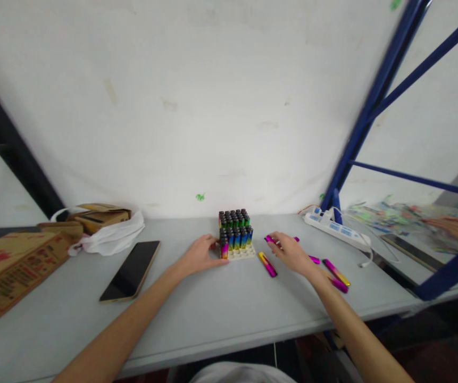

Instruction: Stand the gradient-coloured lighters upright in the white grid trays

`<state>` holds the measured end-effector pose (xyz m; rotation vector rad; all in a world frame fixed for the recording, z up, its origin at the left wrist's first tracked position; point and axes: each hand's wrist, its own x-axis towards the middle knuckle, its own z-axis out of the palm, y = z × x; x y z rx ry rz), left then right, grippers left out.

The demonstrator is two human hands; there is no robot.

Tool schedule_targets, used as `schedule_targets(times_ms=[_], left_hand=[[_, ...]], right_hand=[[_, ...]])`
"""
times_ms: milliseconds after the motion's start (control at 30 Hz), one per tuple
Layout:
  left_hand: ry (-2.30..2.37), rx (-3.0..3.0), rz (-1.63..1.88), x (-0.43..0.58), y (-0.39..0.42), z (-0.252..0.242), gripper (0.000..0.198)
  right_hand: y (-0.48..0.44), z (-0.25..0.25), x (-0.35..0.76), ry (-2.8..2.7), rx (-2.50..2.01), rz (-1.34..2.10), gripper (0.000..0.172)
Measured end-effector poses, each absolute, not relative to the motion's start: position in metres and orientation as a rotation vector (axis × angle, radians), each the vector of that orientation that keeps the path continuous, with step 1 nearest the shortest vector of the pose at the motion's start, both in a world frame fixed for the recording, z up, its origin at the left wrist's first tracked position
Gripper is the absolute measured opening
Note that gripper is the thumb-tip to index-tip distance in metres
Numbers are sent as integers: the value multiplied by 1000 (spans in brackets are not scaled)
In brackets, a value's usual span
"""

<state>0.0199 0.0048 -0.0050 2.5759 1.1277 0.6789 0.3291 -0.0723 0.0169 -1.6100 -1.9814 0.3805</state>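
Observation:
A white tray [248, 252] with small sockets holds upright lighters in rows: green ones [234, 219] at the back, blue-yellow ones [236, 239] in front, and a purple-orange one [224, 249] at the front left. My left hand [201, 256] grips the tray's left side, thumb at the front corner. To the right of the tray, my right hand [288, 252] has its fingers closed on a purple lighter [268, 239], partly hidden by them. A yellow-purple lighter [267, 265] lies between that hand and the tray. Several more purple-yellow lighters [336, 272] lie beside my right forearm.
A phone [131, 271] lies at left, near a cardboard box [17, 266] and a white plastic bag [113, 234]. A white power strip [336, 230] runs along the right, by a blue metal frame [356, 138]. Beyond it appears another person's hand [454, 229].

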Motion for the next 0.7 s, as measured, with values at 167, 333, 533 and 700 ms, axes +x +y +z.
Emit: schedule_targets(times_ms=[167, 333, 533, 700], left_hand=[[1152, 2597, 691, 21, 1, -3, 53], [1157, 2623, 673, 23, 2, -4, 56], [1171, 2648, 706, 28, 5, -7, 60], [1157, 2620, 727, 29, 5, -9, 59]], right_hand=[[-52, 26, 309, -1545, -1132, 1018, 33], [-30, 27, 283, -1374, -1150, 939, 44], [-31, 13, 270, -1418, -1329, 543, 47], [-39, 10, 271, -1504, -1288, 458, 37]])
